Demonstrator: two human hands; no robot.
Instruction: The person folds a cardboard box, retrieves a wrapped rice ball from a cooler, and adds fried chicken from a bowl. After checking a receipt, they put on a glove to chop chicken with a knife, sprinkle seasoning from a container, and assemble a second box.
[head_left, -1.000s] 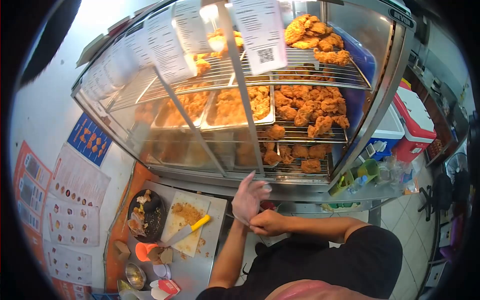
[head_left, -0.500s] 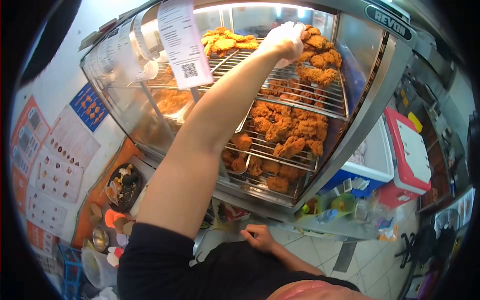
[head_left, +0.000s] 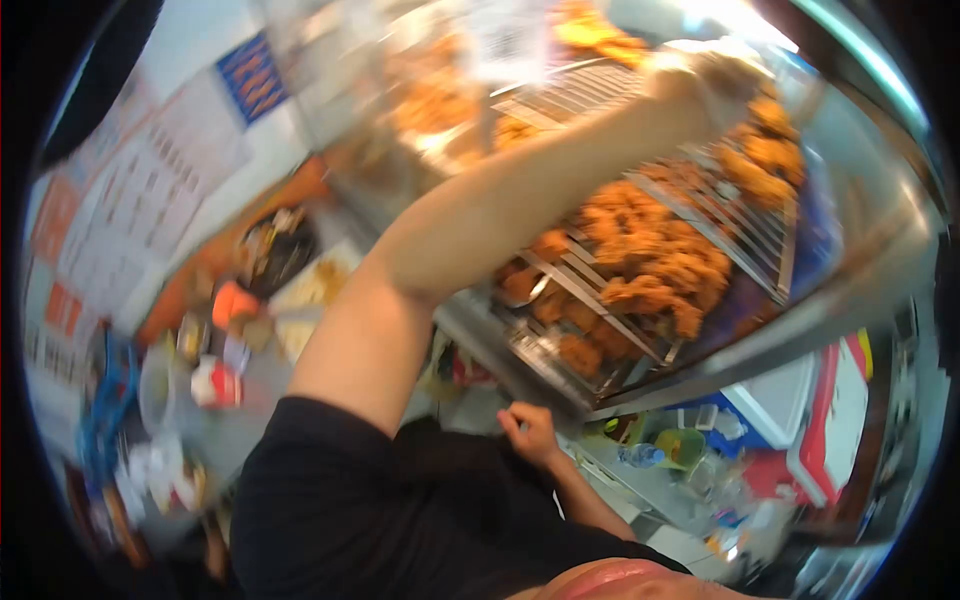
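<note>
Wall and posters slanted away at the left, above a cluttered metal bench, while the glass-sided food cabinet took up the upper right. Its bright lamp and a good deal of blur washed out the detail there.

The person's left hand, apparently in a thin pale glove, was deep inside at the top rack, against or just beside the crispy fried pieces at that rack's right-hand end. Whether its grip was apart, together or clamped on a piece, I could not tell. The right hand hung low in front of the dark shirt, fingers loosely bent, with no object showing in it; how far they had closed was unclear.

The likeliest trouble, to my eye, was a knocked piece: the upper ones lay crowded near the rack's edge, so a nudge from the knuckles could have tipped one onto the lower heap. Crumbly coating might have cracked under a hard pinch, or slid against a slick glove. The bare forearm crossed above the metal bars, and if they were hot, a dip of the elbow could have burned the skin. The paper slip hung close enough to the opening to snag or brush the food.
</note>
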